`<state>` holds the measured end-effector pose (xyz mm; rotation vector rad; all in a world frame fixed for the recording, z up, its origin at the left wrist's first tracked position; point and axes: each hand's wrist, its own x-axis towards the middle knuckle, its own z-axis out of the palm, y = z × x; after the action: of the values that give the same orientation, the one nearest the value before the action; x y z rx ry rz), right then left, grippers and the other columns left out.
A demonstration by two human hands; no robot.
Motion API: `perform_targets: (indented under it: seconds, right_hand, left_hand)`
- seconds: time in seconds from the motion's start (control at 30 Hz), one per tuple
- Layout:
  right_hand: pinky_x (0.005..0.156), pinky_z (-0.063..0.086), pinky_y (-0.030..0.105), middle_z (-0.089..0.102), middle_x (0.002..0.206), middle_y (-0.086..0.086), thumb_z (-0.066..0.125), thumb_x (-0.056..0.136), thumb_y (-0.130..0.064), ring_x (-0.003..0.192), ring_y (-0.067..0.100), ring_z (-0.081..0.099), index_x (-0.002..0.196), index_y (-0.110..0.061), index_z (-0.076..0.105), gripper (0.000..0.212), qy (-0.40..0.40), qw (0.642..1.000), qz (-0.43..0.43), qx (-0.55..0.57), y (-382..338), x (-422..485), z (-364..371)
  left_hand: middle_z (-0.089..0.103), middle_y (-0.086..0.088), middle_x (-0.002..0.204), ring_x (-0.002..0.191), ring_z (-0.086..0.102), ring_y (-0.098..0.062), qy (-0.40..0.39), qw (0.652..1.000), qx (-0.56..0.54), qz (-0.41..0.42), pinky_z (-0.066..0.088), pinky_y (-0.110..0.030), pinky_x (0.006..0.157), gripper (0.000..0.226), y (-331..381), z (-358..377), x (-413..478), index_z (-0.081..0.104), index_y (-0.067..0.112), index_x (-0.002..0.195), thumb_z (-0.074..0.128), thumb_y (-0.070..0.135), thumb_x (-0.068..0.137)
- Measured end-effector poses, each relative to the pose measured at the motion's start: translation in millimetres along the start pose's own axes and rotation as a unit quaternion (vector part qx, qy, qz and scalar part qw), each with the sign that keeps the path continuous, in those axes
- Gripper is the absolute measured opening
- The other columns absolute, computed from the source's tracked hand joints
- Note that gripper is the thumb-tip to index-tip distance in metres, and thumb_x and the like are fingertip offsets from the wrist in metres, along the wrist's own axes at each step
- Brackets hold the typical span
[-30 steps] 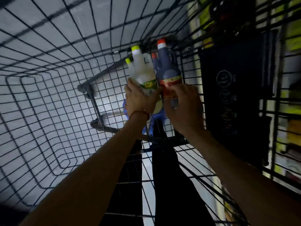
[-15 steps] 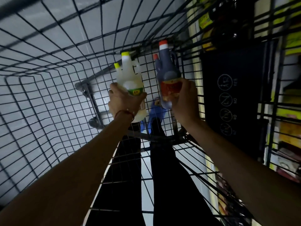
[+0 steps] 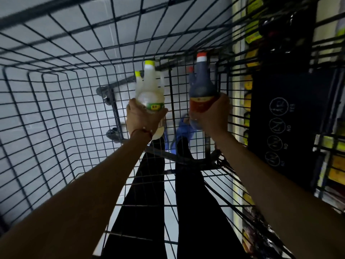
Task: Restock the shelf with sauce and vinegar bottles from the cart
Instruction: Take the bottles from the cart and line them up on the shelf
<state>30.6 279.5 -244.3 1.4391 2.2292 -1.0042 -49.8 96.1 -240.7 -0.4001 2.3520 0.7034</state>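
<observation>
Pale vinegar bottle (image 3: 150,94) gripped by left hand (image 3: 142,120), dark sauce bottle (image 3: 202,90) by right hand (image 3: 214,116), inside the wire cart (image 3: 56,109)

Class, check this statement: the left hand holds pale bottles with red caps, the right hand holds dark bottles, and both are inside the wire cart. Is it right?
One detail is wrong. In the head view, the pale bottles in the left hand have yellow caps, not red. The rest stands: the right hand holds the dark bottles, inside the wire cart.
</observation>
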Motion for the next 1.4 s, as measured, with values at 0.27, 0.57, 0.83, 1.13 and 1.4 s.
perform_targets:
  seconds: [0.27,0.57,0.83,1.13,1.4]
  right_hand:
    - [0.091,0.048,0.028,0.060,0.139,0.005,0.098,0.065,-0.026,0.120,0.021,0.060,0.148,-0.010,0.038,0.105,-0.047,0.995,0.047,0.070,-3.5,6.0,6.0]
    - [0.096,0.049,0.030,0.062,0.124,-0.006,0.098,0.063,-0.021,0.109,0.013,0.059,0.141,-0.015,0.050,0.092,-0.078,0.983,0.115,0.118,4.0,-50.3,7.9]
    - [0.079,0.052,0.023,0.069,0.120,-0.001,0.095,0.071,-0.013,0.100,0.014,0.068,0.138,-0.008,0.055,0.078,-0.092,0.968,0.096,0.213,-2.1,-135.7,-29.7]
    - [0.064,0.051,0.007,0.068,0.100,-0.011,0.093,0.066,0.007,0.085,-0.003,0.071,0.119,-0.018,0.060,0.067,-0.043,0.951,0.038,0.303,-13.6,-213.9,-101.8]
    - [0.081,0.057,0.018,0.067,0.116,-0.018,0.097,0.059,-0.006,0.099,-0.002,0.068,0.133,-0.026,0.053,0.089,0.010,0.920,-0.039,0.389,15.3,-281.0,-155.6]
  left_hand:
    - [0.062,-0.008,0.124,0.107,0.061,-0.025,-0.010,0.999,-0.021,-0.032,0.048,-0.031,0.080,0.091,-2.0,9.4,1.7,0.042,0.009,0.130,0.090,0.051,0.066]
    - [0.060,-0.005,0.113,0.091,0.055,-0.019,-0.017,0.997,0.062,0.031,0.046,-0.032,0.075,0.085,-8.7,-6.2,-21.1,0.045,0.010,0.124,0.084,0.060,0.067]
    - [0.061,0.003,0.100,0.089,0.059,-0.021,-0.026,0.997,0.060,0.039,0.043,-0.031,0.073,0.082,-9.7,-59.4,-84.0,0.051,0.015,0.124,0.082,0.066,0.068]
    - [0.069,0.011,0.103,0.092,0.068,-0.015,-0.045,0.991,-0.019,0.121,0.055,-0.031,0.078,0.093,8.1,-126.6,-166.2,0.056,0.027,0.124,0.073,0.081,0.050]
    - [0.074,0.013,0.101,0.093,0.072,-0.011,-0.053,0.974,-0.086,0.205,0.061,-0.041,0.083,0.091,19.2,-162.9,-249.6,0.062,0.028,0.122,0.084,0.070,0.044]
